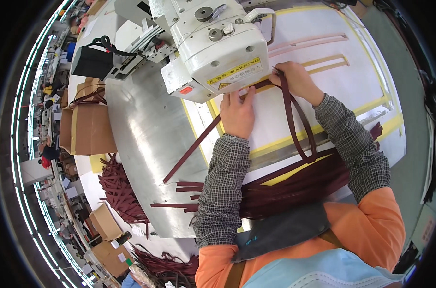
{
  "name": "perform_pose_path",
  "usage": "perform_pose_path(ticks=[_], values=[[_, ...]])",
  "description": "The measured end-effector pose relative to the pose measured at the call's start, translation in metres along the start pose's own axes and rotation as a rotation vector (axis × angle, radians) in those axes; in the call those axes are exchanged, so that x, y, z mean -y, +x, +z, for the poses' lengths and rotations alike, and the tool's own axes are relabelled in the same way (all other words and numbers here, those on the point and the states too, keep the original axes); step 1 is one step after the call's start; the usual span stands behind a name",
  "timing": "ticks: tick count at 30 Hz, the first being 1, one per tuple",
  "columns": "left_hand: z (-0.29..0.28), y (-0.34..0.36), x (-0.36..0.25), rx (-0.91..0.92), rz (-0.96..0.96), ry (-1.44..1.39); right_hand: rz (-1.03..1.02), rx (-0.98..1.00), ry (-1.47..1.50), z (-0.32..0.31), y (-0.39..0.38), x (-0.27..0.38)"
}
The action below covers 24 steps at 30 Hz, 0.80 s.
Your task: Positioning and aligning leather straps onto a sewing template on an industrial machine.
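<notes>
Below the front of a white sewing machine head (222, 53), my left hand (238, 115) has its fingers bent over a dark maroon strap (191, 156), pressing and pinching it. The strap's free end slants out to the lower left across the metal plate. To the right, my right hand (299, 82) is closed, pinching the same strap, whose slack hangs in a long loop over the white template (270, 127). The machine head hides part of the strap and the fingertips. A thick bundle of maroon straps (290, 189) lies in front of me, beneath my forearms.
Yellow-edged slots (330, 62) cross the template at the back right. On the left stand a cardboard box (90, 129) and a heap of maroon straps (122, 192). A black box-shaped part (92, 62) juts from the machine's left side. Smaller cartons (105, 222) sit lower left.
</notes>
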<state>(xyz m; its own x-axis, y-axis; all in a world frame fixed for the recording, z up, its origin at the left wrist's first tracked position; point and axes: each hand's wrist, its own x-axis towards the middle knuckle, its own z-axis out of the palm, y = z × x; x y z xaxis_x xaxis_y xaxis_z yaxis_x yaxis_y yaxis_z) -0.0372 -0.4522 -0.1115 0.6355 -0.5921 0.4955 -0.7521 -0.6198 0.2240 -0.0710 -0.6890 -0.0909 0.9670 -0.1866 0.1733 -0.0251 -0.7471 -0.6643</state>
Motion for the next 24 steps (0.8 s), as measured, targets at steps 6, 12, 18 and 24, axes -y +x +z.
perform_pose_path(ticks=[6, 12, 18, 24], values=[[0.000, 0.002, -0.003, 0.010, -0.007, -0.017, -0.053, -0.009, -0.003, 0.006, -0.002, 0.006], [-0.001, 0.002, -0.001, 0.024, -0.005, -0.015, 0.012, -0.004, 0.064, 0.000, -0.007, 0.002], [-0.003, 0.002, 0.000, 0.041, -0.015, -0.014, 0.016, -0.083, 0.061, 0.008, -0.012, 0.015], [0.000, 0.001, -0.001, 0.019, 0.013, -0.019, 0.025, -0.093, 0.011, 0.014, -0.016, 0.010]])
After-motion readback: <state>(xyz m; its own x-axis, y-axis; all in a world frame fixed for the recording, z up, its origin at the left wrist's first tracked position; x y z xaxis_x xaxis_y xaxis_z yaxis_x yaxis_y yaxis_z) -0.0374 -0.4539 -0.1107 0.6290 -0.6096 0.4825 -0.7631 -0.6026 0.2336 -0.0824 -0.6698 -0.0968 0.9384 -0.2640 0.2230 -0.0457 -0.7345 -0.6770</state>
